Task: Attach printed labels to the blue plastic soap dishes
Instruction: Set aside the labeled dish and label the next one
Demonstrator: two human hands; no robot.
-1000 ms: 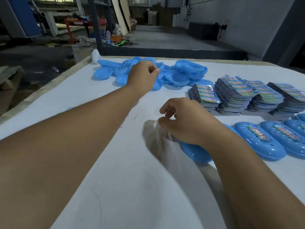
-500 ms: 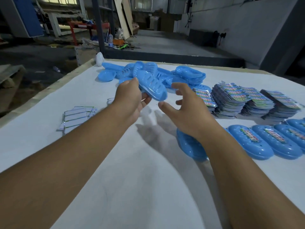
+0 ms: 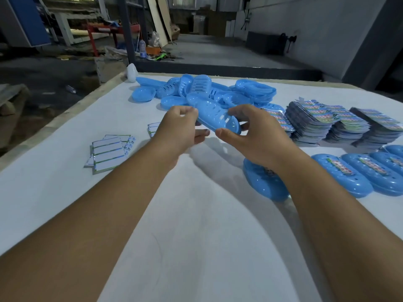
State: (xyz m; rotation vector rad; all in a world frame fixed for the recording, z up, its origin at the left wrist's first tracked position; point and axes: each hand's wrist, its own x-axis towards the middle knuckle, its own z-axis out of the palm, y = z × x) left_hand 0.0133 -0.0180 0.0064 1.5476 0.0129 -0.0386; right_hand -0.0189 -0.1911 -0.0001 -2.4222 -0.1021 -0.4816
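Since half a second ago our right hand (image 3: 255,136) joins the left hand (image 3: 177,127), both now pinching the slotted soap dish (image 3: 214,117) held above the table (image 3: 196,225); unlabelled, we judge labelling comes next.

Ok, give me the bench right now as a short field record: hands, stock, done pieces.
left hand: grips slotted dish at its far end
right hand: grips same dish at its near end
dish label: none visible
unlabelled pile: far side of table
label stacks: right, beyond labelled dishes
white slips: left
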